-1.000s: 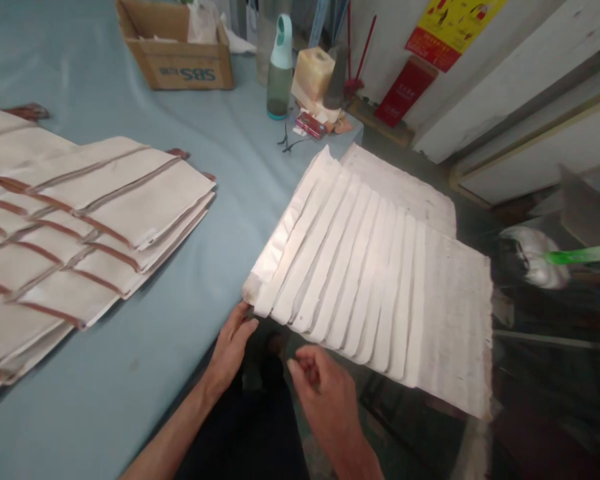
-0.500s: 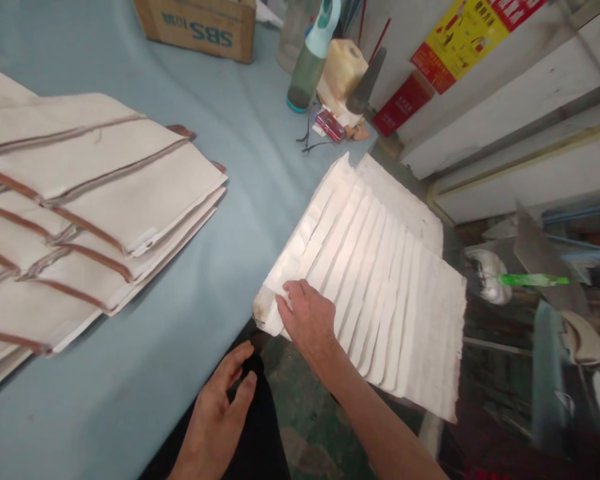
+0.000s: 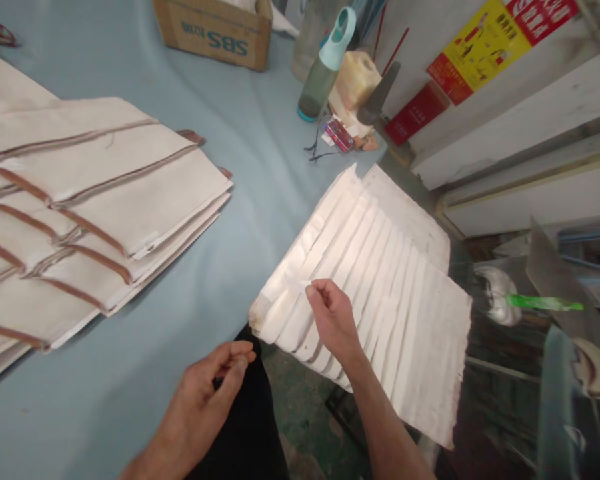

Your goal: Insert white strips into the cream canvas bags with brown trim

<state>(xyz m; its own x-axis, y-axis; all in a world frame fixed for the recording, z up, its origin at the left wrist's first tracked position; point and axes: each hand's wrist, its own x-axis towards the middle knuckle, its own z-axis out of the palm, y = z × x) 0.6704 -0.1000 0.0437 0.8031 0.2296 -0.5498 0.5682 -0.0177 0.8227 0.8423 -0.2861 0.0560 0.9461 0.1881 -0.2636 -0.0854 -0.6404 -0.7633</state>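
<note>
My right hand (image 3: 333, 313) is closed in a pinch above a row of overlapping white strips (image 3: 290, 310). A small white tip shows at its thumb and forefinger, apparently part of a strip. Whether the strips are paper or cloth I cannot tell. They lie fanned out on a pale, worn board (image 3: 433, 333) beside the table's edge. My left hand (image 3: 210, 387) is over my dark-clothed lap near that edge, thumb and fingers pressed together. Anything between its fingertips is too small or hidden to make out.
Stacked cream panels with brown trim (image 3: 130, 160) cover the left of the blue-green table (image 3: 180, 280). At the back stand a cardboard box (image 3: 215, 40) and a green bottle (image 3: 325, 67). A small red packet (image 3: 339, 135) lies near the far corner.
My right hand has moved right from the strips' near-left end, its fingers closing into a pinch. My left hand's fingers have closed together. The view has shifted slightly.
</note>
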